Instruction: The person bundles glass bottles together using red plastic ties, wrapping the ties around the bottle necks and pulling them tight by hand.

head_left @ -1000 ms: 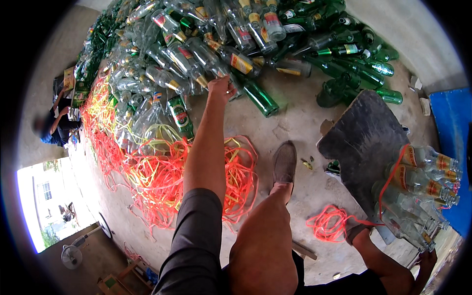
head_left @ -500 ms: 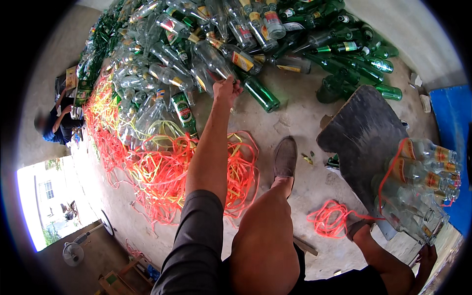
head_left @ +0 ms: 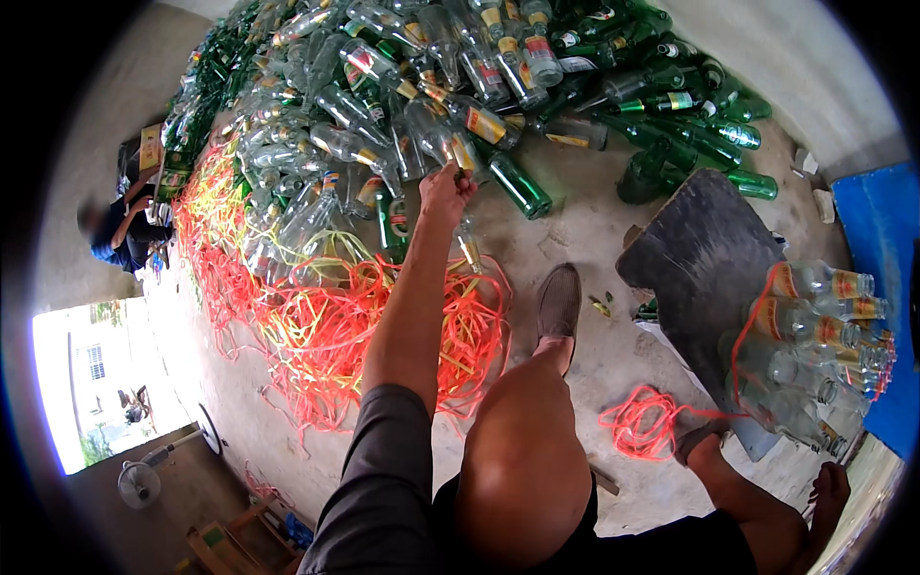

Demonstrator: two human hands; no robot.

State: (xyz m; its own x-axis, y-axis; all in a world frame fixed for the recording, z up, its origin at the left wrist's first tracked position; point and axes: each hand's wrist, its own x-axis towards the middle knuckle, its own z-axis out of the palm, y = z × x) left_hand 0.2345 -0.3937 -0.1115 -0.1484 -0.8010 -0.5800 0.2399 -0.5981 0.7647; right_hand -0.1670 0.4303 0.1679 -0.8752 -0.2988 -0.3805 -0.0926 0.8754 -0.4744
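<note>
My left hand (head_left: 447, 195) reaches into the near edge of a large heap of glass bottles. Its fingers are closed on a clear glass bottle (head_left: 433, 129); a clear neck with a yellowish band shows just below the hand. A green bottle (head_left: 520, 186) lies beside it on the right. At the lower right, my right hand (head_left: 830, 487) is apart from the glass, its fingers loosely bent and holding nothing visible. Just above it, clear bottles with orange labels (head_left: 810, 321) lie stacked on their sides by a dark board (head_left: 709, 259), with a red strap (head_left: 739, 350) over them.
Tangled red and yellow strapping (head_left: 335, 335) covers the floor below the heap. A red strap coil (head_left: 640, 424) lies near my foot. Green bottles (head_left: 709, 144) lie at the upper right. A blue panel (head_left: 877, 220) stands at right. Another person (head_left: 129, 230) works at far left; a fan (head_left: 140, 484) stands below.
My left hand has drawn slightly back toward me with the clear bottle, and more of the neck below it shows. My right hand has come away from the stacked bottles.
</note>
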